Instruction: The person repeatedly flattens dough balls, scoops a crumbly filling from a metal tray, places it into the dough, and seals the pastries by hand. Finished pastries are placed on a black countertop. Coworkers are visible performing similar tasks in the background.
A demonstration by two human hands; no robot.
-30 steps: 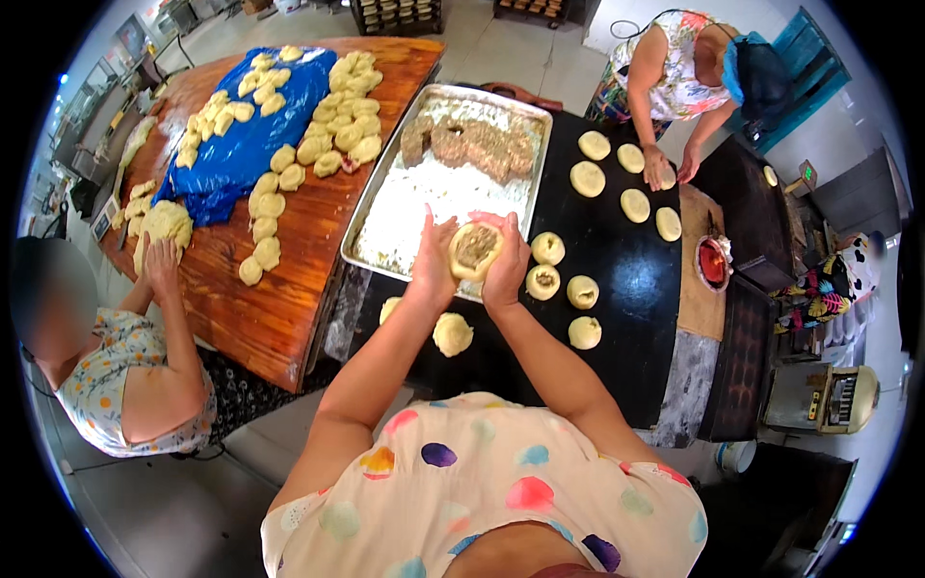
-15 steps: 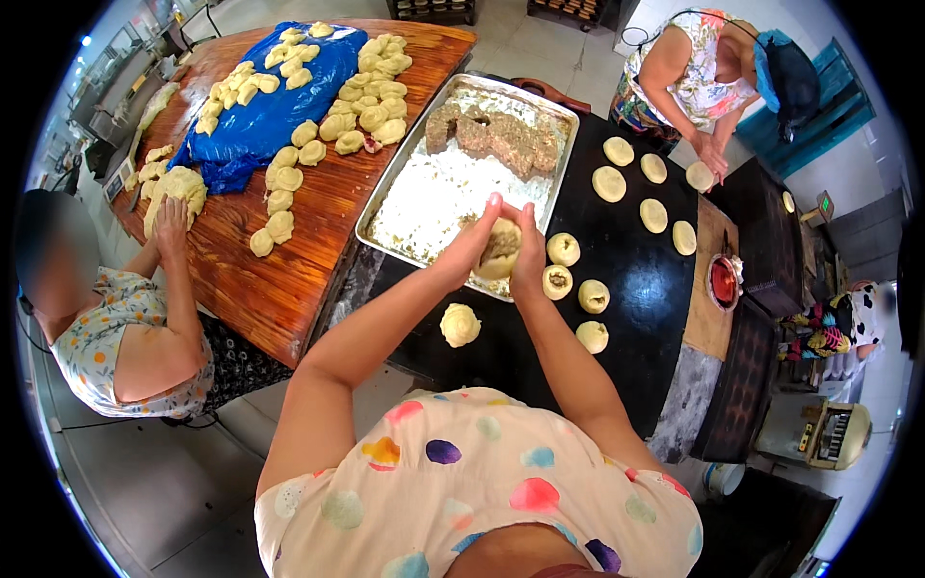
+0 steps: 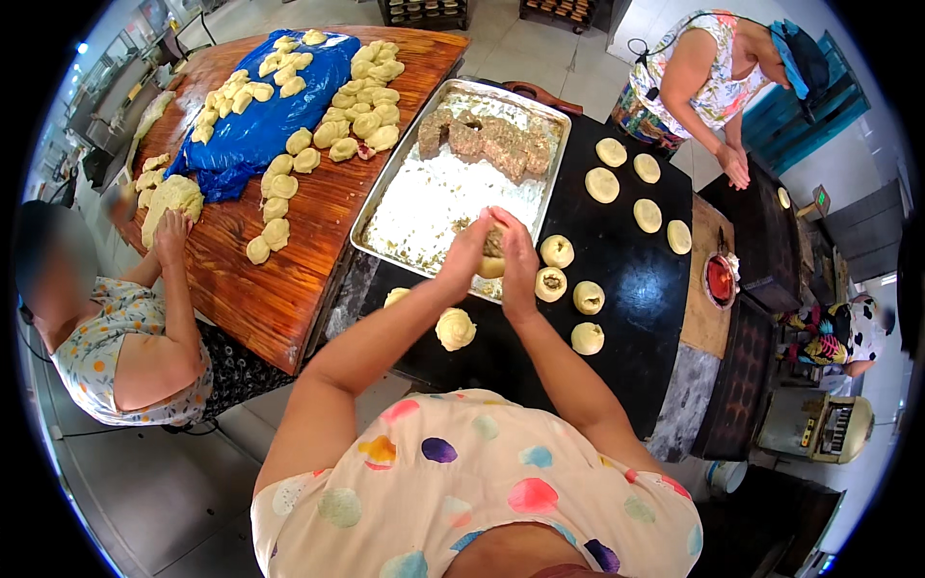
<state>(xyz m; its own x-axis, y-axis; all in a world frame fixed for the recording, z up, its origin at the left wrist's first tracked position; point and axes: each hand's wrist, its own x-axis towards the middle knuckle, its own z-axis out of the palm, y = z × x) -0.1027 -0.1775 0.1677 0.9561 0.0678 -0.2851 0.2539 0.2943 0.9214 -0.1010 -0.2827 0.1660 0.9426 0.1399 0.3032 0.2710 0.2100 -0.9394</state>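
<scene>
Over the near edge of the metal tray [image 3: 362, 241], a dough bun [image 3: 491, 267] with brown filling showing at its top is cupped between my two hands. My left hand [image 3: 466, 252] presses on one side of it and my right hand [image 3: 520, 266] on the other, fingertips nearly meeting above. A mound of minced filling [image 3: 487, 146] lies at the tray's far end. Just right of my right hand stand several filled buns [image 3: 550, 284], some with filling visible through the top. A twisted dough piece [image 3: 455, 328] rests below my left wrist; another is partly hidden by my forearm.
Flattened dough rounds [image 3: 602, 185] lie on the black worktop [image 3: 631, 318]. At left, a wooden table [image 3: 231, 299] holds many dough pieces and a blue plastic sheet [image 3: 255, 125]; a co-worker presses dough [image 3: 173, 207] there. Another co-worker stands at far right near a red bowl [image 3: 720, 277].
My hands have drawn closer together around the bun, covering more of it. The far-right co-worker's hands have moved right, and the dough round they held is no longer visible there.
</scene>
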